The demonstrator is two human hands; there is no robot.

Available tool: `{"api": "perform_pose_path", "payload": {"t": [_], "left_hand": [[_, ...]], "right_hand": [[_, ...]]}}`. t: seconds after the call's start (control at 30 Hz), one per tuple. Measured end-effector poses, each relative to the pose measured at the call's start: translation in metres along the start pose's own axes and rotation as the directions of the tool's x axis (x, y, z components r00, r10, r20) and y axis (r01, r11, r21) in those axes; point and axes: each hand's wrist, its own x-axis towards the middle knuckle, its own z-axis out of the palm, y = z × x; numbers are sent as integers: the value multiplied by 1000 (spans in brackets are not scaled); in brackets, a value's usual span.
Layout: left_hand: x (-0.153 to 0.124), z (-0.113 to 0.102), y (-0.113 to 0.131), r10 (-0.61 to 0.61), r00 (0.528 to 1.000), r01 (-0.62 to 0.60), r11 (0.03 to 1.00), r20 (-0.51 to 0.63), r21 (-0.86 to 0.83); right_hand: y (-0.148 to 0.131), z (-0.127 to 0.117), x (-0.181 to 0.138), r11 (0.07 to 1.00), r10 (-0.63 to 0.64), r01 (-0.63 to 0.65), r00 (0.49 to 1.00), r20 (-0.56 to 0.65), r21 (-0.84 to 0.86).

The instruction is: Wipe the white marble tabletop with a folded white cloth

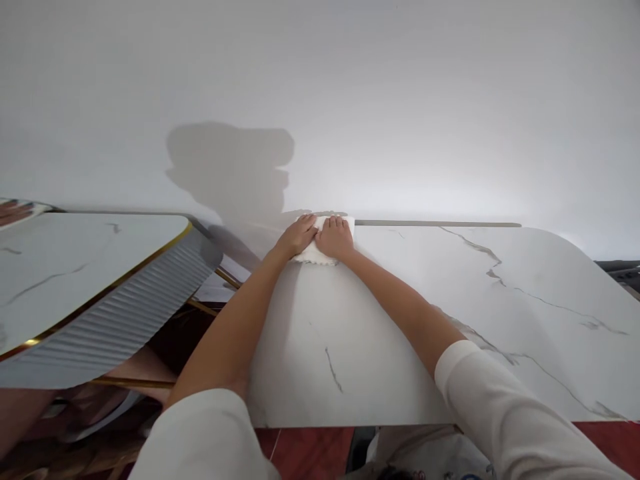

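Note:
A folded white cloth (314, 256) lies at the far edge of a white marble-patterned tabletop (370, 313), close against the wall. My left hand (299, 236) presses on the cloth's left part, its thumb near the other hand. Right beside it, my right hand (335, 238) bears down on the cloth with its fingers bent over it. Both arms reach straight out across the tabletop. The underside of the cloth is hidden, and the hands cover much of its top.
To the left stands another marble-patterned table (95, 250) with gold trim and a ribbed grey side. A pale wall (425, 100) rises behind both tables, with a narrow gap behind the right tabletop. Red floor tiles (310, 450) show below. Dark objects sit at the far right edge.

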Motion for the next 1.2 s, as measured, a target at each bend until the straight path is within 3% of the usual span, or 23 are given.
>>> {"api": "perform_pose_path", "payload": {"t": [0.13,0.27,0.43,0.6,0.83,0.97,1.2], "left_hand": [[3,3,-4,-39,995,36,999,95,36],[-14,-4,-7,42,992,-44,999,118,20],[-59,-23,-5,151,983,-152,988,107,6],[-114,-39,6,166,981,-170,985,104,28],[-189,-61,35,176,977,-181,983,122,33],[-226,-70,58,124,981,-135,989,148,64],[-260,-70,105,109,984,-121,990,143,78]], "right_hand": [[0,-1,-5,1000,13,-13,1000,1,21],[-15,-3,-18,999,34,-34,999,-9,-8],[-45,-4,-44,1000,4,-4,999,-33,-7],[-74,-20,-81,998,-15,12,999,52,56],[-107,-45,-144,986,-123,104,981,147,128],[-117,-58,-179,974,-160,128,972,173,185],[-103,-79,-225,960,-228,195,961,156,199]]}}
